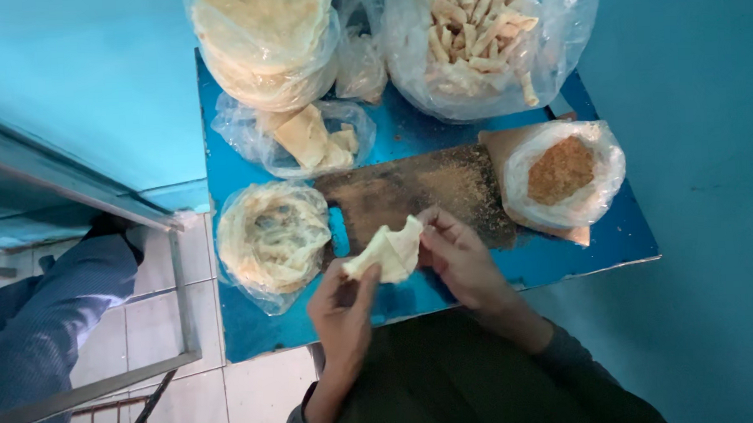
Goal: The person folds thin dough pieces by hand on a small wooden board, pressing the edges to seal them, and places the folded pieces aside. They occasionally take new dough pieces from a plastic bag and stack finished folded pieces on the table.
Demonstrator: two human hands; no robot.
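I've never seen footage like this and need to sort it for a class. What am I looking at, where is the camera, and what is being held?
This is one picture from a camera worn on a person's head, looking down at their own two bare hands. The left hand and right hand together hold a folded piece of pale dough wrapper above a blue table. On it lie a brown wooden board, a bag of brown crumbs, a bag of rolled pastries, a stack of round flat wrappers and more wrappers in plastic. Another person's leg shows at the left.
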